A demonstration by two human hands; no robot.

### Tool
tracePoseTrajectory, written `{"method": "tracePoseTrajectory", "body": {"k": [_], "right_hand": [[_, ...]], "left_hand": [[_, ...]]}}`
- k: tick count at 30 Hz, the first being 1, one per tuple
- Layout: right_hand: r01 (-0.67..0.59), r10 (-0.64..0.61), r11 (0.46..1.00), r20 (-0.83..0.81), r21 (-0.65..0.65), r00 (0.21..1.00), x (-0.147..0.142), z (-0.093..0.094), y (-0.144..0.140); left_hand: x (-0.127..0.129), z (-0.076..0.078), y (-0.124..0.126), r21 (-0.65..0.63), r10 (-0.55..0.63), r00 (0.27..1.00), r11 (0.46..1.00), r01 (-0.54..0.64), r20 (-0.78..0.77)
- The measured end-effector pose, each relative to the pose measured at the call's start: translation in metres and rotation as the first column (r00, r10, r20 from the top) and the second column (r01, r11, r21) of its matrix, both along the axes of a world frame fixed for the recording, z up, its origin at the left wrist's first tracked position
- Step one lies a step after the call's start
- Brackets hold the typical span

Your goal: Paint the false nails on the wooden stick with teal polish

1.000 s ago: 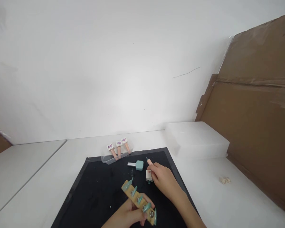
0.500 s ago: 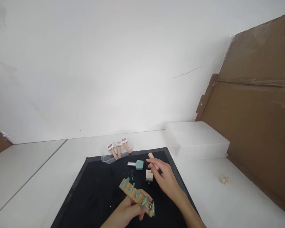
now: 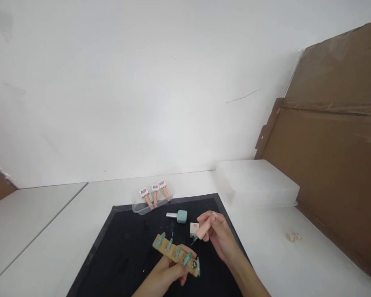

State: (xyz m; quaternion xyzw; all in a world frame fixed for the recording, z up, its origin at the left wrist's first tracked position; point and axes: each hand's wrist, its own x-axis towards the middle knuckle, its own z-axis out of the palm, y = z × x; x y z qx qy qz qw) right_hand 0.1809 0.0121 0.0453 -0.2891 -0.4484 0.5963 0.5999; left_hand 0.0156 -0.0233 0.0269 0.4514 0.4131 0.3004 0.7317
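Observation:
My left hand (image 3: 168, 273) is closed around a tan nail display strip (image 3: 164, 246) with several green false nails (image 3: 187, 258) standing on it. In my right hand (image 3: 223, 237) I grip a pink nail polish brush cap (image 3: 204, 229). Its brush end points down and left, a short way above the strip's right half and apart from the nails. Just behind that cap is a white square nail polish bottle (image 3: 193, 228), partly covered by the cap. A teal nail polish bottle (image 3: 181, 216) with a silver cap (image 3: 171, 215) lies on its side farther back.
A black mat (image 3: 123, 247) with some green smears lies under my hands. At its back edge, a clear tray (image 3: 139, 209) holds three white bottles with pink caps (image 3: 155, 198). To the right are a translucent box (image 3: 259, 181), small pale pieces (image 3: 293, 237) and a cardboard wall (image 3: 334, 165).
My right hand has turned the brush cap over, so its brush end now points down and left instead of up. The display strip has shifted slightly left and up in my left hand.

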Motion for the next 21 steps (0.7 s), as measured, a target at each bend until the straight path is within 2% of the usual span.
{"method": "tracePoseTrajectory", "body": {"k": [6,10,17,21], "right_hand": [[-0.091,0.093,0.994,0.029,-0.052,0.995,-0.006,0.001,-0.004],[-0.129,0.134,0.988,0.060,-0.080,0.989,-0.008,0.000,-0.004],[-0.104,0.116,0.988,0.100,-0.111,0.988,-0.008,-0.001,-0.003],[-0.102,0.115,0.989,0.120,-0.110,0.986,-0.008,-0.001,-0.002]], "left_hand": [[0.000,0.009,-0.002,-0.032,0.013,1.000,0.999,-0.013,0.012],[0.001,0.005,-0.002,-0.030,0.022,0.999,0.999,-0.021,0.031],[0.001,-0.005,0.001,-0.017,0.015,0.998,1.000,-0.014,0.063],[0.001,-0.005,0.001,-0.002,-0.005,0.997,1.000,0.005,0.075]]}}
